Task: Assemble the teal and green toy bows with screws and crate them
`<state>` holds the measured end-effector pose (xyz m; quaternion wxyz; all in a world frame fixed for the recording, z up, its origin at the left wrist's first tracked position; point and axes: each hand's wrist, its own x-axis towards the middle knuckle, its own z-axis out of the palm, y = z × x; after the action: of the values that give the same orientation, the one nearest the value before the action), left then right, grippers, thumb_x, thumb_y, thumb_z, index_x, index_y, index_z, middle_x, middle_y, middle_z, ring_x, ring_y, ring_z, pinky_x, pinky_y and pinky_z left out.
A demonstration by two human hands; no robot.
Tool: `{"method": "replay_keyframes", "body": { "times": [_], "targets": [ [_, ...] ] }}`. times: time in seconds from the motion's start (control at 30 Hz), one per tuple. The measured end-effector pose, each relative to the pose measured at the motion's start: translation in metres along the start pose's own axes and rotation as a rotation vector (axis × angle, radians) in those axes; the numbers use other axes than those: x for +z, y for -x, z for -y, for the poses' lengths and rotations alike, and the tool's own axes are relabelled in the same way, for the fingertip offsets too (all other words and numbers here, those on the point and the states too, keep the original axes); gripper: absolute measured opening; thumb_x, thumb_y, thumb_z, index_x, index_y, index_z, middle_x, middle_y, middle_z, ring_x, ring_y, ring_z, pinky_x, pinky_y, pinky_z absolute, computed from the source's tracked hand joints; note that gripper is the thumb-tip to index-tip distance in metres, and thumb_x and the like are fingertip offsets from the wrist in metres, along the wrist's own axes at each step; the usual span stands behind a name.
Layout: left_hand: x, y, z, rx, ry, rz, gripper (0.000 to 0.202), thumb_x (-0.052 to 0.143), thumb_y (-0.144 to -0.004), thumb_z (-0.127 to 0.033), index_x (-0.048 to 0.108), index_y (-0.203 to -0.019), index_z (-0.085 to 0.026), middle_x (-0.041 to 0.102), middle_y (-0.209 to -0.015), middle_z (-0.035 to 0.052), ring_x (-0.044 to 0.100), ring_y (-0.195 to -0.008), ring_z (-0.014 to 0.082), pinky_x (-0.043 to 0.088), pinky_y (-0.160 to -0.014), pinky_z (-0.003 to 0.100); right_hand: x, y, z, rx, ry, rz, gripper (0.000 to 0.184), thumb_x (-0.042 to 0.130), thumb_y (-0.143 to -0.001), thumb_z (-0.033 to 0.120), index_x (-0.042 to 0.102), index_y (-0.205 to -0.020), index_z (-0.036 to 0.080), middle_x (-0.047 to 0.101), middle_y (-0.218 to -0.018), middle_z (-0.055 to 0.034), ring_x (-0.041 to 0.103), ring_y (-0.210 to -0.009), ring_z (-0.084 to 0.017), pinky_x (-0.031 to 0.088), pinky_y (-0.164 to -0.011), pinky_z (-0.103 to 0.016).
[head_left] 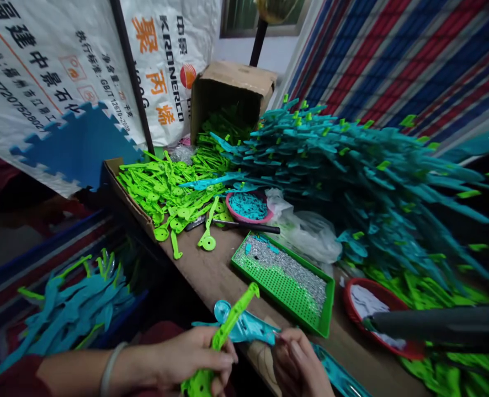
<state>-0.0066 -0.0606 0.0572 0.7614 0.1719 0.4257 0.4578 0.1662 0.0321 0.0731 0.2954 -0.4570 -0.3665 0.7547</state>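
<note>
Well, left hand (205, 353): wrapped round a lime-green plastic part (237, 314), its hooked end slanting up toward the tray.
Right hand (300, 361): fingers curled in at the end of a teal plastic part (250, 326); whether they grip it or some tiny bit, I cannot tell.
Teal part: at the bench's near edge, between the hands, partly behind the green one.
Second teal piece (339, 374): just beyond the right hand.
Green perforated tray (280, 289): just past the hands, small silvery bits (296, 269) along its far side.
Black-handled tool (250, 225): lying between the tray and a pink bowl (228, 207) of little teal pieces.
Clear plastic bag (311, 234): crumpled behind the tray, near the great teal stack (352, 171).
Red bowl (349, 302): white pieces inside, a dark bar (430, 326) cutting across my view of it.
Lime-green heap (165, 193): left of the bowls, spilling before a cardboard box (238, 77) on its side.
Teal bundle (79, 311): lower left, over striped cloth (4, 286).
</note>
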Motion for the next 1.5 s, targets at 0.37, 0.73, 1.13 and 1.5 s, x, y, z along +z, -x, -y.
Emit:
{"method": "replay_keyframes", "body": {
  "times": [0.37, 0.73, 1.13, 1.5],
  "targets": [
    [0.017, -0.022, -0.043, 0.545, -0.626, -0.129, 0.031, 0.068, -0.084, -0.044, 0.067, -0.076, -0.014, 0.058, -0.064, -0.0004, 0.054, -0.063, 0.011, 0.043, -0.064, 0.024, 0.013, -0.003, -0.01, -0.541, 0.592, 0.048, 0.029, 0.059, -0.09, 0.047, 0.064, -0.08, 0.02, 0.064, -0.071, -0.0016, 0.061, -0.064, -0.014, 0.05, -0.06, -0.022],
    [0.003, -0.029, -0.026, 0.241, -0.239, -0.003, 0.051, 0.069, -0.076, -0.066, 0.055, -0.082, -0.017, 0.048, -0.05, -0.0082, 0.044, -0.043, 0.0065, 0.039, -0.049, 0.02, 0.027, 0.008, 0.003, -0.601, 0.851, 0.028, 0.02, 0.056, -0.093, 0.029, 0.066, -0.078, 0.02, 0.065, -0.069, -0.0019, 0.059, -0.06, -0.014, 0.046, -0.056, -0.023],
    [-0.028, 0.004, -0.01, -0.011, -0.398, 0.141, 0.035, 0.055, -0.095, -0.045, 0.056, -0.118, -0.017, 0.07, -0.102, 0.0077, 0.066, -0.097, 0.0209, 0.05, -0.089, 0.035, 0.019, 0.014, -0.004, -0.186, 0.413, 0.024, 0.014, 0.072, -0.076, 0.03, 0.065, -0.072, 0.018, 0.064, -0.067, 0.0013, 0.053, -0.06, -0.01, 0.042, -0.06, -0.025],
    [-0.008, -0.029, -0.008, 0.26, -0.652, 0.055, 0.04, 0.046, -0.099, -0.033, 0.051, -0.136, -0.02, 0.066, -0.112, 0.0064, 0.062, -0.09, 0.019, 0.051, -0.082, 0.03, 0.033, -0.004, -0.018, -0.162, 0.294, -0.095, 0.019, 0.069, -0.077, 0.032, 0.055, -0.072, 0.02, 0.052, -0.051, 0.0074, 0.047, -0.041, -0.008, 0.037, -0.043, -0.022]
  ]
}}
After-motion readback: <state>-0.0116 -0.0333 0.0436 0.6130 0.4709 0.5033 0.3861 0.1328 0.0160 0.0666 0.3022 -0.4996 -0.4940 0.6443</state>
